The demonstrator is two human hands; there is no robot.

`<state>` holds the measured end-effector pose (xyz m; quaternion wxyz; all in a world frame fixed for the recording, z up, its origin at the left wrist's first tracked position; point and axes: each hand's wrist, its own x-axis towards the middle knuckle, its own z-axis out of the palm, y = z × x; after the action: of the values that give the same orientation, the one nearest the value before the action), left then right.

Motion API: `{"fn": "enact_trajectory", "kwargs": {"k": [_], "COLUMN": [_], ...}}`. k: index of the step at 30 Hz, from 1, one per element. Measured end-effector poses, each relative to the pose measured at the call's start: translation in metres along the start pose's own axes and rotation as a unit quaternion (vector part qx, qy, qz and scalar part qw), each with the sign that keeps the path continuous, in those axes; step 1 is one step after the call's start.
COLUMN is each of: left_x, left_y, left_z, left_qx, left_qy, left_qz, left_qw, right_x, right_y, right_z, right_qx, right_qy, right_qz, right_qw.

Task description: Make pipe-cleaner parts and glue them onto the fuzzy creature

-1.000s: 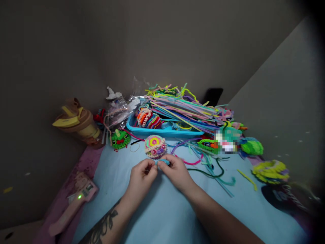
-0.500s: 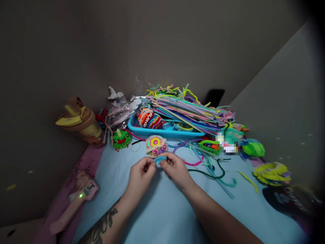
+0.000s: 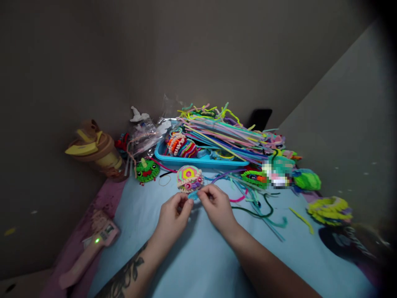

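Between my two hands is a small piece of light-blue pipe cleaner (image 3: 192,195), bent into a compact shape. My left hand (image 3: 174,212) pinches its left end between thumb and forefinger. On the other side, my right hand (image 3: 217,207) pinches its right end, fingers curled. Just beyond my fingertips sits a round pastel pipe-cleaner figure (image 3: 188,177) with a yellow and pink ringed top and pink eyes. Left of it rests a green round figure (image 3: 147,170) with black eyes and a red mouth.
A blue tray (image 3: 201,161) holds colourful pieces, with a heap of pipe cleaners (image 3: 223,128) over it. Loose strands lie right of my hands. A brown cup (image 3: 96,149) and a pink device (image 3: 93,252) stand left; a yellow bundle (image 3: 329,210) lies right.
My right hand has shifted its pinch on the light-blue pipe cleaner and turned slightly. My left hand stays nearly in place. The whole view has drifted a little.
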<state>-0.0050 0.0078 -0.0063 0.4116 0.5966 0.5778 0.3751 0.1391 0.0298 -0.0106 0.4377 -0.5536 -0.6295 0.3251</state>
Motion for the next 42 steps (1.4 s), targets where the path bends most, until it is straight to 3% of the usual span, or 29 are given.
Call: {"fn": "enact_trajectory", "kwargs": {"k": [5, 18, 22, 28, 34, 42], "left_x": [-0.002, -0.002, -0.002, 0.001, -0.001, -0.003], "left_y": [-0.004, -0.001, -0.003, -0.001, -0.001, -0.006], "left_z": [0.0, 0.002, 0.003, 0.001, 0.004, 0.009], "left_qx": [0.066, -0.003, -0.033, -0.086, -0.082, -0.006], "left_qy": [0.023, 0.049, 0.037, 0.038, 0.017, -0.017], "left_qz": [0.021, -0.012, -0.025, -0.051, -0.044, -0.001], "left_qw": [0.997, 0.999, 0.998, 0.994, 0.995, 1.0], "right_x": [-0.003, -0.009, -0.006, -0.001, -0.003, 0.002], "right_y": [-0.003, -0.005, -0.001, 0.003, 0.002, 0.004], "right_z": [0.002, 0.005, 0.004, 0.003, 0.006, -0.002], "right_qx": [-0.041, -0.097, -0.049, 0.143, 0.098, 0.133], "right_qy": [-0.006, 0.008, 0.012, -0.018, 0.009, 0.054], "right_qz": [-0.051, -0.076, -0.038, 0.076, 0.039, 0.089], "right_qw": [0.998, 0.992, 0.998, 0.987, 0.994, 0.986]}}
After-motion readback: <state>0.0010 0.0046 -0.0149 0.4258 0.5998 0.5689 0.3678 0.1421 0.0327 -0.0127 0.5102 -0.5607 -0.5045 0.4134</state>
